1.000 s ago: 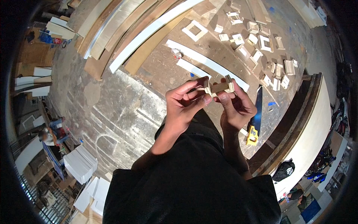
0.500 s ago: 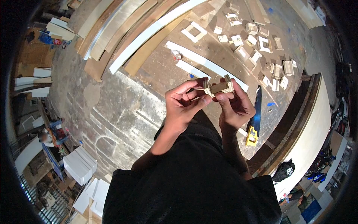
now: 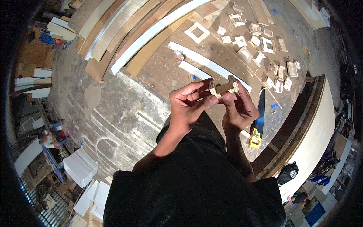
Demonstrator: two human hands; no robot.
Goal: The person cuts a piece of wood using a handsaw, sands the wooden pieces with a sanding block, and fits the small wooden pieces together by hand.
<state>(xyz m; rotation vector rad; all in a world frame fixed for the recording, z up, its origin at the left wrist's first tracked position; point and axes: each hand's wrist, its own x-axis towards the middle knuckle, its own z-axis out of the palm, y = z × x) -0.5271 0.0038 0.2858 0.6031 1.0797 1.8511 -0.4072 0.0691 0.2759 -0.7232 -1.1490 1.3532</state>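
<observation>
Between my two hands is a small U-shaped wooden bracket [image 3: 225, 88], built from pale pieces with two upright ends and a flat middle. My left hand [image 3: 188, 104] grips its left end with thumb and fingers. At the other end, my right hand [image 3: 241, 109] pinches the right upright, thumb below near the middle piece. Both hands are closed on it, held up over the floor in front of my body. Some of the fingertips are hidden behind the wood.
A handsaw [image 3: 256, 138] with a yellow handle lies right of my hands. White strips [image 3: 211, 62] and a small can [image 3: 179, 56] lie ahead. Several wooden blocks [image 3: 259, 56] are scattered at upper right, long boards [image 3: 124, 38] at upper left. A curved panel [image 3: 317, 125] stands right.
The bracket has turned slightly and shifted a little to the right at its left end. My left hand has moved slightly with it; both hands keep their grip.
</observation>
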